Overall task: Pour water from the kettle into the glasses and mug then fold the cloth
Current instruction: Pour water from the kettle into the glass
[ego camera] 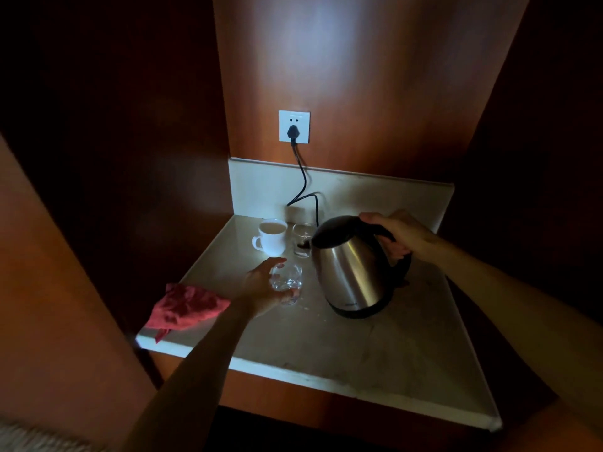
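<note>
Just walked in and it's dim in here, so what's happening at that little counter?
A person is serving water. The right hand grips the steel kettle by its handle; the left hand steadies the near glass. A white mug and second glass wait behind. The red cloth lies crumpled at the counter's left edge.

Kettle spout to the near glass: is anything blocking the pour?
Nothing visible. The kettle in the right hand is beside the near glass, whose mouth is uncovered; the left hand grips only its side.

A pale stone bench (375, 350) sits in a dark wooden alcove; a black plug (293, 132) fills a white wall socket (294, 126)
</note>
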Tool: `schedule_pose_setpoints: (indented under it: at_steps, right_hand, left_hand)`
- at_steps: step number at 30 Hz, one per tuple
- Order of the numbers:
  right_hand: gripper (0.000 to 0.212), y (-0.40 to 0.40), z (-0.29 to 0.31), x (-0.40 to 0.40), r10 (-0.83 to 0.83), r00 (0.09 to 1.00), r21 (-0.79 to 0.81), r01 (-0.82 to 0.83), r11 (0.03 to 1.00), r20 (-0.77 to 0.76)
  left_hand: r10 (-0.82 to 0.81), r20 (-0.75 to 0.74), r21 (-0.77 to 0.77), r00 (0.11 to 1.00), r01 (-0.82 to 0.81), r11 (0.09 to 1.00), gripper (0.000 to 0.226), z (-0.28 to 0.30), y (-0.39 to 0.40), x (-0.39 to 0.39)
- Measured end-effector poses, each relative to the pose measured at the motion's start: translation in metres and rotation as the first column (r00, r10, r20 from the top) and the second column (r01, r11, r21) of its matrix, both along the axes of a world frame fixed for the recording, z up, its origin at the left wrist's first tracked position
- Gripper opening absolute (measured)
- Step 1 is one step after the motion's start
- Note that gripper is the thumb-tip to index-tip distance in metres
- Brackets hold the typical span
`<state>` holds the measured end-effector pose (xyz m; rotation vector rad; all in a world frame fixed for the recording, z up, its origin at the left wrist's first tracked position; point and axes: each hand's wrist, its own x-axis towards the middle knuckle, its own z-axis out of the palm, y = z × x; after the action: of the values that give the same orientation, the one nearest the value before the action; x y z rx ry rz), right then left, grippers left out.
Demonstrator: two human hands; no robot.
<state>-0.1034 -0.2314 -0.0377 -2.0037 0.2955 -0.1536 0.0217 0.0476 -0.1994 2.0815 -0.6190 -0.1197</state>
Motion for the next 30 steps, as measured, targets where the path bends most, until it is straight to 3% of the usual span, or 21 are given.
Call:
schedule_pose_setpoints:
  at_steps: [12, 30]
  right_hand:
    - [0.073, 0.012, 0.005, 0.016, 0.027, 0.987, -0.240, -0.065, 0.969, -0.158]
    - [0.064, 0.018, 0.008, 0.036, 0.055, 0.972, -0.331, -0.131, 0.935, -0.229]
  left_hand:
    - [-0.012, 0.014, 0.004, 1.000, 0.012, 1.000, 0.084, -0.002, 0.003, 0.004]
    - [-0.017, 0.102, 0.031, 0.995, 0.014, 0.999, 0.087, -0.003, 0.007, -0.006]
